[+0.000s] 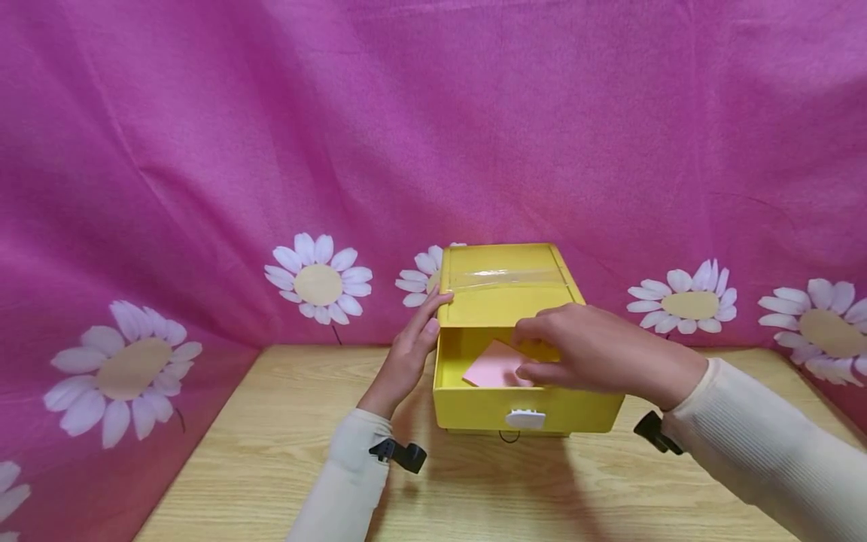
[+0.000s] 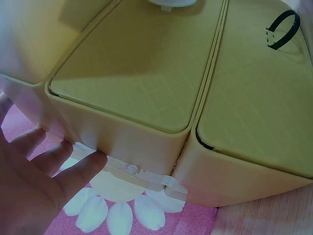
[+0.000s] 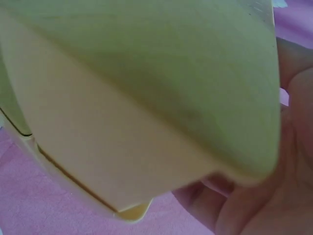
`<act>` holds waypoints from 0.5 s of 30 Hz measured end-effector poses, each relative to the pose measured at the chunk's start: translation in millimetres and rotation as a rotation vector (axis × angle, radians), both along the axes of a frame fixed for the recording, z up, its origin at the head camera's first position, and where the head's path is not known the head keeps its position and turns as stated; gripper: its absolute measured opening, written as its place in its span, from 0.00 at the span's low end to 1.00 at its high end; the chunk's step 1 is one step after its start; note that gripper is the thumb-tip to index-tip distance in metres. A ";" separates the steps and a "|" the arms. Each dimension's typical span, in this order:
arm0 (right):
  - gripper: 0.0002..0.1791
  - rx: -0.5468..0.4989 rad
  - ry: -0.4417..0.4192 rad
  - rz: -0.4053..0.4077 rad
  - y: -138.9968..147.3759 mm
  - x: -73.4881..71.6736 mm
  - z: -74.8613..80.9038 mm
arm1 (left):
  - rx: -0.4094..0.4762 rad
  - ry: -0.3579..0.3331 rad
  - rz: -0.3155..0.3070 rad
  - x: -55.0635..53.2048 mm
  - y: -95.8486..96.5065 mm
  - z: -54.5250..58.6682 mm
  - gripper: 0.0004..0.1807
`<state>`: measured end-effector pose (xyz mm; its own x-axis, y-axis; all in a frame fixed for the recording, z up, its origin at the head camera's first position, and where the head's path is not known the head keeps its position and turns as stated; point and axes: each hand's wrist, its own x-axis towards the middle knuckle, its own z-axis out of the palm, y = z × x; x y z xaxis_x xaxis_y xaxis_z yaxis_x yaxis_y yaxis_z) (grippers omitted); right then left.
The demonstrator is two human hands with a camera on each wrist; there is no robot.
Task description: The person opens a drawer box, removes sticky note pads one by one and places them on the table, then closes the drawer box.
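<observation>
A small yellow plastic drawer unit [image 1: 504, 301] stands on the table, its upper drawer [image 1: 474, 410] pulled out toward me. Inside lies a pink sticky-note pad [image 1: 493, 366], turned at an angle. My right hand [image 1: 589, 350] reaches in over the drawer's right side, with curled fingers by the pad's far edge and the thumb over its right part. The drawer front hides the pad's lower edge. Fingers of my left hand [image 1: 409, 350] lie fairly straight along the unit's left side, and in the left wrist view the fingertips [image 2: 100, 157] touch its yellow wall.
A white handle [image 1: 525, 419] is on the drawer front, and a dark loop [image 2: 288, 29] hangs on the lower drawer. Clear tape [image 1: 501, 278] crosses the unit's top. Behind the wooden table [image 1: 271, 452] hangs a pink cloth [image 1: 474, 135] with white daisies.
</observation>
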<state>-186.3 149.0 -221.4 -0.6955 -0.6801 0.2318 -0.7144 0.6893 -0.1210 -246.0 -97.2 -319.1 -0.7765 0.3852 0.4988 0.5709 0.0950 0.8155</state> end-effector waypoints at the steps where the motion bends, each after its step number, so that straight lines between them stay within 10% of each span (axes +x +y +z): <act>1: 0.06 0.002 -0.017 0.004 -1.1 -1.3 0.3 | -0.001 0.000 0.000 -0.1 0.1 0.1 0.24; 15: 0.07 0.072 -0.129 0.021 -10.6 -9.2 -3.4 | -0.006 -0.002 0.003 1.3 0.2 0.8 0.24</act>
<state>-195.5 138.4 -224.8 -0.7017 -0.7066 0.0915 -0.7105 0.6843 -0.1641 -244.7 -97.0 -318.2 -0.7785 0.3863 0.4947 0.5690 0.1016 0.8160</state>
